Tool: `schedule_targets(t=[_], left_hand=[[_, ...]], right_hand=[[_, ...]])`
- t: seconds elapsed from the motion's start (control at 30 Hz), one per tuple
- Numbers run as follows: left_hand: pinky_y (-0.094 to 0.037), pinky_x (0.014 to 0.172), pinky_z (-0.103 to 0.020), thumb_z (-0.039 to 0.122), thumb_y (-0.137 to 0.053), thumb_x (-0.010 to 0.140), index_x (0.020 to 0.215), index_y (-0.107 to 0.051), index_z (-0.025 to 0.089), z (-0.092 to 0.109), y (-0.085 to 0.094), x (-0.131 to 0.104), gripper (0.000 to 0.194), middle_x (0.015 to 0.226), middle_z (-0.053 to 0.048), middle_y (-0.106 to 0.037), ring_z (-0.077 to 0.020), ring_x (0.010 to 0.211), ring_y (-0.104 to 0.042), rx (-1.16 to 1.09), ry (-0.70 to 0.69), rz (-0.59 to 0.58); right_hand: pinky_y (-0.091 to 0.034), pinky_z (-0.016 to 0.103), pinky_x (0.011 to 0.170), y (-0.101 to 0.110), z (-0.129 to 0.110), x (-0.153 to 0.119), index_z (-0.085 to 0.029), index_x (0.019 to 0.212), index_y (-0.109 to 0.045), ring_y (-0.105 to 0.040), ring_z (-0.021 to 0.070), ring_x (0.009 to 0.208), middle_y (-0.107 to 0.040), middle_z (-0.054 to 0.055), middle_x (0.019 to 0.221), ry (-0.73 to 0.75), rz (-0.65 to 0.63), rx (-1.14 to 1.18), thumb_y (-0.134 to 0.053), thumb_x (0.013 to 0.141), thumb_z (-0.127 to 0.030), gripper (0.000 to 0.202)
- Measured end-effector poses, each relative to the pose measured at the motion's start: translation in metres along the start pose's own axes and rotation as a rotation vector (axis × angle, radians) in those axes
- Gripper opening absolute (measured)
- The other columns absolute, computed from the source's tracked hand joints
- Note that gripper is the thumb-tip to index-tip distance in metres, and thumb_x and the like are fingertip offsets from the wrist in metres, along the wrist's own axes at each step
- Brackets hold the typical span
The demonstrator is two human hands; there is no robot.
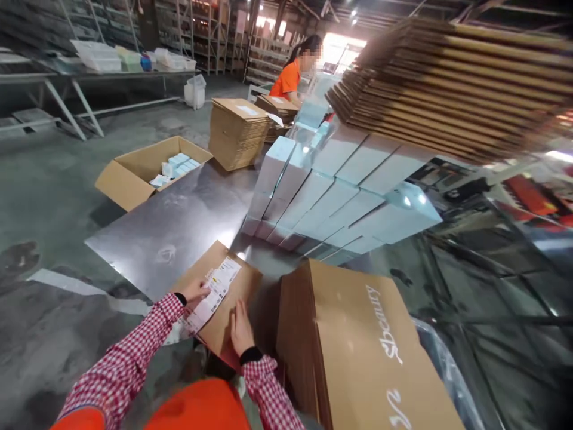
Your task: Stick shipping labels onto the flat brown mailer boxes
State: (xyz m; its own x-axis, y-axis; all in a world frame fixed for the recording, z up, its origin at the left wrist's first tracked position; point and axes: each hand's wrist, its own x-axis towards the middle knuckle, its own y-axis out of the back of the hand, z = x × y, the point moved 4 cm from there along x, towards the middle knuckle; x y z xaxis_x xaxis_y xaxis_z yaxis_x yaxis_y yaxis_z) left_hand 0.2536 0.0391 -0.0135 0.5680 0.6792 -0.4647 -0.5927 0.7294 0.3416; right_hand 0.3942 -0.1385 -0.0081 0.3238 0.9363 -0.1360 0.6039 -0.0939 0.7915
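Observation:
A flat brown cardboard mailer [244, 286] lies on the metal table in front of me. On its face is a white printed shipping label [219, 289], slanting toward the lower left. My left hand [196, 292] is closed at the label's left side, its fingers bent onto the paper. White, wrinkled material [176, 333] hangs below that hand, past the mailer's edge. My right hand [242, 328] lies open along the mailer's right side, fingers stretched out and touching the cardboard.
A stack of flat cartons [358, 334] stands at right. Pale blue-white boxes [322, 197] form a wall behind, topped by stacked cardboard [456, 89]. An open carton [129, 179] holding small boxes sits beyond the metal table [156, 239]. A co-worker [286, 80] in orange is at the back.

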Motion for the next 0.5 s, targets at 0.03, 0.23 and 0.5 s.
schedule_targets(t=[0.03, 0.23, 0.5], left_hand=[[-0.051, 0.068, -0.029, 0.034, -0.063, 0.085, 0.080, -0.061, 0.012, 0.001, 0.001, -0.003, 0.023, 0.076, 0.000, -0.063, -0.0145, 0.071, -0.061, -0.056, -0.013, -0.036], [-0.051, 0.079, -0.034, 0.052, -0.066, 0.072, 0.104, -0.062, 0.010, -0.010, -0.001, -0.037, 0.053, 0.098, -0.012, -0.071, -0.0245, 0.088, -0.067, -0.358, 0.011, -0.244], [-0.049, 0.088, -0.039, 0.048, -0.080, 0.058, 0.114, -0.064, 0.013, -0.035, -0.011, -0.086, 0.068, 0.101, -0.012, -0.072, -0.0305, 0.101, -0.063, -0.455, 0.065, -0.362]], right_hand=[[-0.030, 0.042, 0.114, -0.004, -0.002, 0.019, 0.001, 0.140, -0.038, -0.033, 0.0261, 0.138, -0.037, 0.021, 0.147, -0.030, 0.003, -0.045, -0.029, 0.091, -0.018, 0.053], [-0.019, 0.046, 0.116, -0.016, 0.001, 0.059, -0.006, 0.143, -0.036, -0.018, 0.0300, 0.143, -0.028, 0.013, 0.153, -0.073, 0.012, -0.251, -0.041, 0.087, -0.023, 0.059], [-0.016, 0.042, 0.116, -0.017, 0.004, 0.062, -0.012, 0.148, -0.026, -0.013, 0.0247, 0.144, -0.020, 0.007, 0.156, -0.122, -0.065, -0.312, -0.040, 0.089, -0.027, 0.062]])
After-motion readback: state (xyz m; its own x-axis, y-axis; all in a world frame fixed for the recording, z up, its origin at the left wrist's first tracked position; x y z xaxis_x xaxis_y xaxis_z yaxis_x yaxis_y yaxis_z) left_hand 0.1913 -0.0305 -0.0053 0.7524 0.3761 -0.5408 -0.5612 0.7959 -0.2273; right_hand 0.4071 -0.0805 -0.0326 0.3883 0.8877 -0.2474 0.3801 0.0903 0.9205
